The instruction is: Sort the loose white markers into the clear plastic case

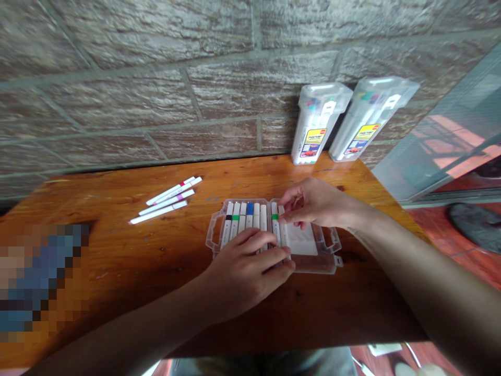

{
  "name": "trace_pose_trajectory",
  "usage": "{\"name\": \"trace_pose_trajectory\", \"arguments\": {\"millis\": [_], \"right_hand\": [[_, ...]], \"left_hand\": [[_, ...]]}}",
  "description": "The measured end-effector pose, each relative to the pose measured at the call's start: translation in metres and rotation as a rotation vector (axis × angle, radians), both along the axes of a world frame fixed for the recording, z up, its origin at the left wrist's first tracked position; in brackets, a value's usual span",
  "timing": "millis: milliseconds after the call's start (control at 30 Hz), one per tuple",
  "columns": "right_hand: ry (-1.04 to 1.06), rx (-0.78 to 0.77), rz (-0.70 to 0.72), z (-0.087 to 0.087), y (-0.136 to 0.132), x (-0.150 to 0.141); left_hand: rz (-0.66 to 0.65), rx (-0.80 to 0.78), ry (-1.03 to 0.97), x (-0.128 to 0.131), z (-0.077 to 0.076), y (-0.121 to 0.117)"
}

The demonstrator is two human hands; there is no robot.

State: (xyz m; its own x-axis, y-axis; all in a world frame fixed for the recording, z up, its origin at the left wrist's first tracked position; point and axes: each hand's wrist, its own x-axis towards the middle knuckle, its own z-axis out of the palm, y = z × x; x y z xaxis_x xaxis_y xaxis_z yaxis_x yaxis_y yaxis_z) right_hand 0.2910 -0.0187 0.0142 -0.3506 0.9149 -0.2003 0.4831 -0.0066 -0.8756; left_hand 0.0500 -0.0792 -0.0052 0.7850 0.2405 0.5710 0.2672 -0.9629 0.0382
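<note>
A clear plastic marker case (329, 263) lies unfolded on the table, with a row of white markers (234, 222) in its left half. Their bands include black, green and blue. Over the lower ends of this row my left hand (248, 269) rests palm down, fingers stretched out and fingertips at the lower end of a white marker (285, 237) in the right half. Thumb and fingers of my right hand (309, 203) pinch that same marker near its top. Just left of it lies a green-banded marker (275, 211). My left hand hides part of the row.
Several loose white markers (168, 196) lie on the wooden table (129, 261), left of the case. Two closed marker cases (311, 122) stand upright against the stone wall (219, 94). A blurred-out object (39, 271) sits at the left edge.
</note>
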Motion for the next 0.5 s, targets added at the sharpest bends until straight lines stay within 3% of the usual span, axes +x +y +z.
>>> {"name": "trace_pose_trajectory", "arguments": {"millis": [500], "right_hand": [[-0.037,0.046,0.011,-0.0015,-0.0026,-0.0005]], "left_hand": [[-0.004,0.029,0.049,-0.0018,-0.0024,0.0006]]}}
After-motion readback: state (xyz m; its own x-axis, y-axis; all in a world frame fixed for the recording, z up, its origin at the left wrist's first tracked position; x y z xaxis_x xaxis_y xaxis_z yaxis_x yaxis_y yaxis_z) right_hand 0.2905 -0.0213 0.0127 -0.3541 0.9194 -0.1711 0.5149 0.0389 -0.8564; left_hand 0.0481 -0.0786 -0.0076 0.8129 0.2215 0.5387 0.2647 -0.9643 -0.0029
